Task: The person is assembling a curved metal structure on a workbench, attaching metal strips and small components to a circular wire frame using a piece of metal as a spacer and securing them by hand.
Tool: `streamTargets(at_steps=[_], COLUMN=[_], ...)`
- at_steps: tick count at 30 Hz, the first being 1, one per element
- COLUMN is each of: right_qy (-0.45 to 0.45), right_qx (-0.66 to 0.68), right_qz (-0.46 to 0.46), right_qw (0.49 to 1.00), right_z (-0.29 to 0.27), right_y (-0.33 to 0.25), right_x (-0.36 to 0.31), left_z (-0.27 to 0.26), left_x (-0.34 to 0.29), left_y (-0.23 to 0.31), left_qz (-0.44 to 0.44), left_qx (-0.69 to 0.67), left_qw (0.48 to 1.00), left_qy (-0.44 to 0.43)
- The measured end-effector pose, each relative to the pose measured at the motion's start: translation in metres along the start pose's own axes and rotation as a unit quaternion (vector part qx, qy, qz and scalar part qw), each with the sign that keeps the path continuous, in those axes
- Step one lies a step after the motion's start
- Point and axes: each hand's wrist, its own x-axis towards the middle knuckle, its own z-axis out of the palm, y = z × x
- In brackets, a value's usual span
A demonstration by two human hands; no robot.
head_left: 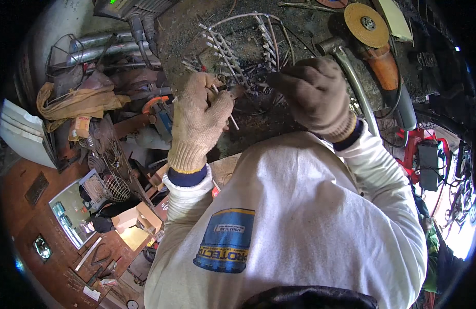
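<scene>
My left hand [199,116], in a knitted work glove, pinches a thin pale metal rod [232,121] between thumb and fingers. The rod slants down toward my body. To its right, my right hand [318,92] is closed in a dirtier glove; whatever its fingers hold is hidden. Just beyond both hands, a metal piece with two rows of short pale pegs [225,54] lies on the dark, gritty workbench [184,31]. A bent thin rod [243,16] arches over its far end. Small dark bits lie between the rows, close to my fingertips.
An angle grinder [385,67] with an orange body and tan disc lies at the right, beside a metal tube [357,87]. A machine with cables [132,9] stands far left. Brown cloth [86,100], metal pipes and an open cardboard box [137,224] crowd the left side.
</scene>
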Motion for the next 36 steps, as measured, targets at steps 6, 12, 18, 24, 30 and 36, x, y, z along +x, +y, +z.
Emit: streamTargets(at_steps=[6,12,18,24,30,36], right_qy=[-0.006,-0.018,-0.033,-0.065,-0.026,-0.056], right_qx=[0.042,0.089,0.072,0.092,0.069,0.049], right_qz=[0.163,0.133,0.111,0.082,-0.012,-0.044], right_qw=[0.986,0.987,0.991,0.99,0.997,0.996], right_z=[-0.007,0.008,0.011,0.019,0.03,0.031], right_y=[-0.002,-0.004,-0.005,-0.01,-0.011,-0.01], right_x=[-0.038,-0.049,-0.044,-0.041,-0.025,-0.022], left_z=[-0.003,0.007,0.009,0.01,0.011,0.012], left_x=[-0.011,-0.015,-0.011,-0.01,-0.011,-0.011], left_y=[-0.001,-0.017,-0.021,-0.024,-0.016,-0.019], left_qz=[0.008,0.026,0.033,0.058,0.049,0.077], left_qx=[-0.021,-0.009,0.009,0.057,0.07,0.1], left_qw=[0.999,0.999,0.999,0.997,0.996,0.992], left_qy=[-0.038,-0.027,-0.004,0.014,0.016,0.024])
